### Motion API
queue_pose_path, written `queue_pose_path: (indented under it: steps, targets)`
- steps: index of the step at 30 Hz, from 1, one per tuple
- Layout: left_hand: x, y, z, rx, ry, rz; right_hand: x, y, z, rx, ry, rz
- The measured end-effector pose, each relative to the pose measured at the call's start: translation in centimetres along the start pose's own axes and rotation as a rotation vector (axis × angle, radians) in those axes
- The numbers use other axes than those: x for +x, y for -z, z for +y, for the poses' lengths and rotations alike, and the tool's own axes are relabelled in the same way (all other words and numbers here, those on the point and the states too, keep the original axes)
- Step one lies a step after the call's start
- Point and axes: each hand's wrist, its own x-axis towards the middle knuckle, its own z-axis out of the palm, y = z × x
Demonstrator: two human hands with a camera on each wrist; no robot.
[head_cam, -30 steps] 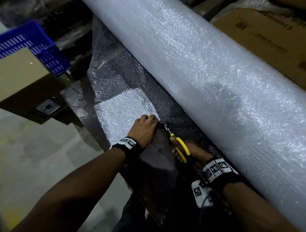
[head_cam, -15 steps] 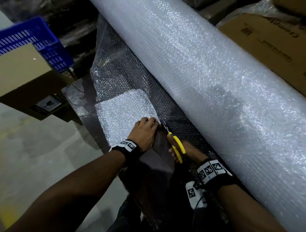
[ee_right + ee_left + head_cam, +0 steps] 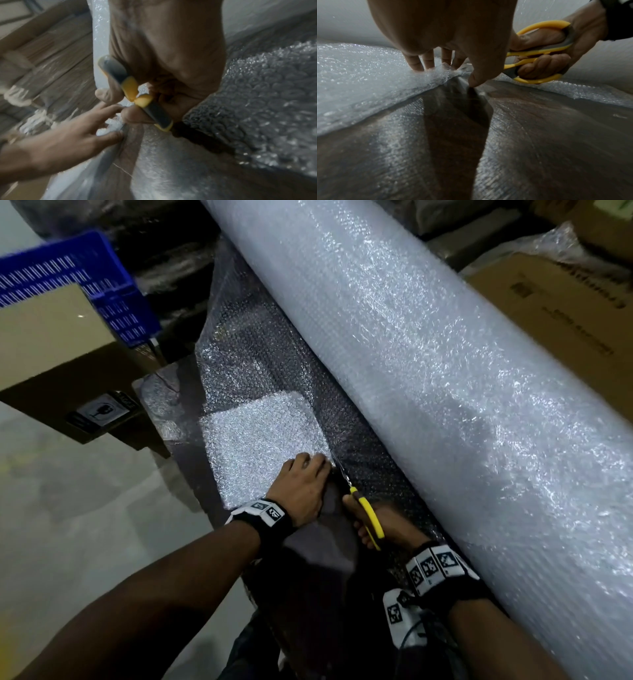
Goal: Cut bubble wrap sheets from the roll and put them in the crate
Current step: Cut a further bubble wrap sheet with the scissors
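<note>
A huge white bubble wrap roll (image 3: 428, 364) runs diagonally across the head view. Its loose sheet (image 3: 260, 371) drapes down to the left, with a brighter folded part (image 3: 260, 443) ahead of my left hand. That left hand (image 3: 308, 470) pinches the sheet's cut edge (image 3: 426, 81), fingers on top and thumb underneath. Just to its right, my right hand (image 3: 363, 529) grips yellow-handled scissors (image 3: 368, 517) with fingers through the loops (image 3: 539, 54). The blades point forward into the sheet beside my left fingertips and are mostly hidden. A blue crate (image 3: 85, 289) sits at the far left.
A cardboard box (image 3: 51, 354) with a fragile label stands in front of the crate at left. More cardboard boxes (image 3: 565, 313) lie behind the roll at right. Grey concrete floor (image 3: 85, 525) spreads out at lower left. A dark surface (image 3: 453, 135) lies under the cut sheet.
Both hands stay at the cut line. The scissors have edged slightly forward along the sheet next to my left fingers, and the head view has shifted a little.
</note>
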Motion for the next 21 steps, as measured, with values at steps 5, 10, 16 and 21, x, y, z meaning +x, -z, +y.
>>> queue_pose_path:
  steps: [5,10,16,21]
  targets:
    - [-0.1,-0.1,0.1,0.006,0.012,0.015,-0.3,0.2,-1.1,-0.008,-0.045,-0.041]
    - [-0.1,-0.2,0.2,-0.012,0.022,0.028,-0.1,0.0,-1.8,-0.018,-0.049,-0.055]
    - [0.0,-0.3,0.2,-0.022,0.014,0.06,0.2,0.1,-1.8,-0.037,-0.033,-0.026]
    - [1.3,0.6,-0.8,-0.008,0.088,0.207,0.9,0.1,-2.2,-0.09,-0.093,-0.058]
